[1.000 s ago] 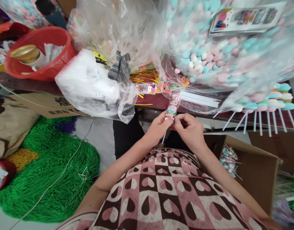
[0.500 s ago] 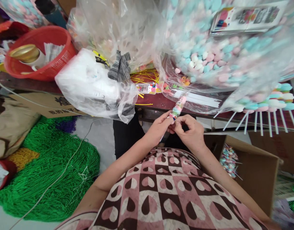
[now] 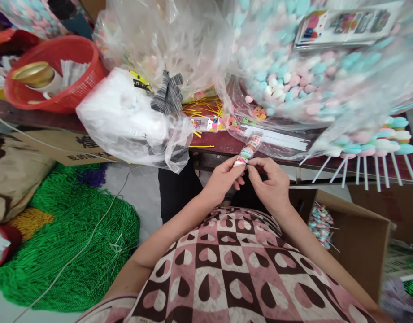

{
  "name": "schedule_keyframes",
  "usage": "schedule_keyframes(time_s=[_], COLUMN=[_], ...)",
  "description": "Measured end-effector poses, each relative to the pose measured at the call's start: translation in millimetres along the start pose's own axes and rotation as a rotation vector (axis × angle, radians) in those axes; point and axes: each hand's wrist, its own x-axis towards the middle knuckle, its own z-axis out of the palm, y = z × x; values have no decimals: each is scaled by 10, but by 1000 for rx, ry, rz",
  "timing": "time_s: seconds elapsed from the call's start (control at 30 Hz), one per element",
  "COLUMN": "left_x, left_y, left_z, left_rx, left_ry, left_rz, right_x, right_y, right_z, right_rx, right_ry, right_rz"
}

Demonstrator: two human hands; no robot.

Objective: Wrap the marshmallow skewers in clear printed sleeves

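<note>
A candy skewer (image 3: 248, 150) in a clear printed wrapper points up and away from me, over the table's front edge. My left hand (image 3: 222, 180) is closed around its lower end. At the wrapper's bottom, my right hand (image 3: 271, 183) pinches with thumb and forefinger; the tiny thing between those fingertips is too small to make out. Beyond the skewer lie white sticks (image 3: 282, 137) in clear plastic and several gummy rings (image 3: 241, 121). Left of these are yellow twist ties (image 3: 206, 106) and a flat printed wrapper (image 3: 208, 123).
At the right, marshmallow skewers (image 3: 377, 146) overhang the table edge. A big bag of marshmallows (image 3: 280, 85) carries a stack of printed wrappers (image 3: 347, 28). At left are a white plastic bag (image 3: 125, 112), a red basket (image 3: 71, 92) and green beads (image 3: 92, 233). An open cardboard box (image 3: 357, 242) holds wrapped skewers.
The skewer has turned slightly in my left hand, showing more of its printed side. My right hand has shifted slightly right, and the fingertips sit beside the wrapper's lower end.
</note>
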Motion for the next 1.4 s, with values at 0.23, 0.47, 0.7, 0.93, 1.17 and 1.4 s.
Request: schedule_keyframes(time_s=[0.23, 0.47, 0.7, 0.93, 1.17, 1.4], left_x=[-20, -27, -22, -43, -66, -37], left_y=[5, 11, -53, -44, -22, 20], left_z=[-5, 9, 38, 56, 80, 102], left_rx=[13, 6, 101, -17, -173, -182], left_ry=[3, -38, 42, 10, 42, 210], left_rz=[-15, -42, -11, -98, 44, 138], right_x=[37, 46, 43, 8, 24, 30], right_y=[13, -4, -7, 3, 2, -15], right_z=[5, 8, -52, -108, -61, 29], right_rx=[-130, -32, 17, 85, 150, 131], right_ry=[17, -3, -77, -122, -107, 31], right_rz=[-6, 139, 72, 86, 106, 70])
